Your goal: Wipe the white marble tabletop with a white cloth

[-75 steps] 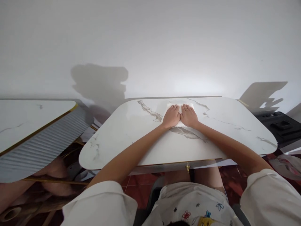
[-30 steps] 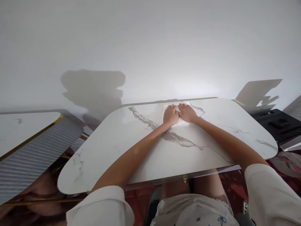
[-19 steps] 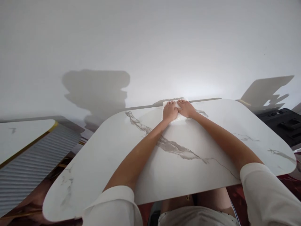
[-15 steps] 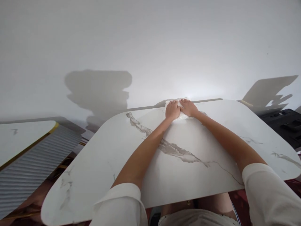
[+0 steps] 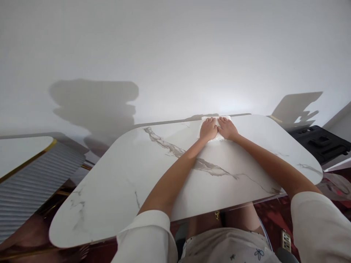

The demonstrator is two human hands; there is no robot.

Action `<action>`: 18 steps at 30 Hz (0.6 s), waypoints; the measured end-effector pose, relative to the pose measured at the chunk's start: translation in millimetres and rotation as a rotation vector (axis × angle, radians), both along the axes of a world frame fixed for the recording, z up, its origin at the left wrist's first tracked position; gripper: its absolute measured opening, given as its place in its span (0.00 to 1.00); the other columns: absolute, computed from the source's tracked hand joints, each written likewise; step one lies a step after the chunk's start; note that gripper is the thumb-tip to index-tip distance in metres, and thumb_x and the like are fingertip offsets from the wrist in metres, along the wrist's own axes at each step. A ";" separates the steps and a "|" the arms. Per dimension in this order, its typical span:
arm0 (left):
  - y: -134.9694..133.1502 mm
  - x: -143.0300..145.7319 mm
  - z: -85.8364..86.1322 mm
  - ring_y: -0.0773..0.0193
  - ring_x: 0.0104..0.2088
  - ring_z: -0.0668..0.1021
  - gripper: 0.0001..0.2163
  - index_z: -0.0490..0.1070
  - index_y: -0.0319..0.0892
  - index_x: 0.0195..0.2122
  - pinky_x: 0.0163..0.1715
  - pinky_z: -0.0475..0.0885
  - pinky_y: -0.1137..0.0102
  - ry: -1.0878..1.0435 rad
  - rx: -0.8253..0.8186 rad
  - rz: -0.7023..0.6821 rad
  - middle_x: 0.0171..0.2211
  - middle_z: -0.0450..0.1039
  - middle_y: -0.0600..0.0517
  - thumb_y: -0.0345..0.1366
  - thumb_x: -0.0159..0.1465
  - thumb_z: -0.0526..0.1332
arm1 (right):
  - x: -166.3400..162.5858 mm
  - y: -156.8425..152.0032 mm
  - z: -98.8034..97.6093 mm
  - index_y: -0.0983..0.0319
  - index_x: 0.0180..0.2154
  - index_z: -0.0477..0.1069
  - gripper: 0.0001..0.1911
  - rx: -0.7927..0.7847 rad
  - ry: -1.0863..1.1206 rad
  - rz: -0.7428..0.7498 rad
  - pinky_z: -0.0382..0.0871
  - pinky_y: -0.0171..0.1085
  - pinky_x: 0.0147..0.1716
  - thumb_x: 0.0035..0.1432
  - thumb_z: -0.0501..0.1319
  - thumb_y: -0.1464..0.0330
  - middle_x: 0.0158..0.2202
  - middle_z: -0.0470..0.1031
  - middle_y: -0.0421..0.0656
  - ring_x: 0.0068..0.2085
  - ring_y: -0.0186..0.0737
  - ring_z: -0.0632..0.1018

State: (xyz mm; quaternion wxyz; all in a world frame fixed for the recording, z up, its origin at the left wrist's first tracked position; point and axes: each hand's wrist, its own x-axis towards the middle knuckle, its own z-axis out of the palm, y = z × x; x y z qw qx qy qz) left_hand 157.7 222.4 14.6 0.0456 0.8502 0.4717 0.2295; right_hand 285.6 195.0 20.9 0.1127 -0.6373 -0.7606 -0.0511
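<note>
Both arms reach out to the far edge of a white marble-patterned table [image 5: 117,175]. There a white cloth [image 5: 216,138] lies flat on the tabletop. My left hand [image 5: 208,129] presses down on the cloth's left part, fingers stretched out toward the wall. Beside it, my right hand [image 5: 227,128] lies flat on the right part of the cloth, fingers pointing forward. The thumbs are close together in the middle. Most of the cloth is covered by the hands; its edges show around them.
A white wall [image 5: 175,54] rises just behind the table and carries shadows. At left stands a second white-topped piece with a gold edge and a ribbed grey side [image 5: 41,179]. A black case [image 5: 320,142] is at the right. The floor [image 5: 274,215] below is red.
My view has turned to the right. Both hands, still on the cloth, have shifted slightly right along the table's far edge, and the cloth has moved with them.
</note>
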 end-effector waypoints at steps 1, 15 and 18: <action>-6.7 0.3 -0.2 0.55 0.65 0.56 0.21 0.58 0.33 0.60 0.62 0.53 0.58 -0.004 -0.006 -0.003 0.65 0.55 0.41 0.29 0.67 0.44 | -0.1 -7.4 0.0 0.74 0.65 0.51 0.30 0.001 -0.002 -0.007 0.46 0.48 0.63 0.66 0.43 0.66 0.67 0.50 0.52 0.67 0.49 0.52; -130.9 -17.0 -3.9 0.53 0.67 0.54 0.23 0.54 0.36 0.63 0.64 0.51 0.56 0.000 -0.059 -0.073 0.66 0.53 0.40 0.31 0.66 0.46 | -13.6 -138.8 -4.0 0.74 0.64 0.53 0.30 0.027 -0.067 -0.009 0.49 0.48 0.63 0.64 0.43 0.68 0.66 0.52 0.54 0.66 0.50 0.54; -168.3 -26.5 -4.0 0.50 0.68 0.50 0.25 0.52 0.34 0.64 0.65 0.48 0.54 0.012 -0.155 -0.100 0.67 0.48 0.39 0.34 0.66 0.46 | -13.9 -176.6 -4.5 0.75 0.64 0.53 0.30 0.008 -0.077 0.059 0.49 0.47 0.63 0.65 0.44 0.67 0.66 0.52 0.54 0.66 0.49 0.53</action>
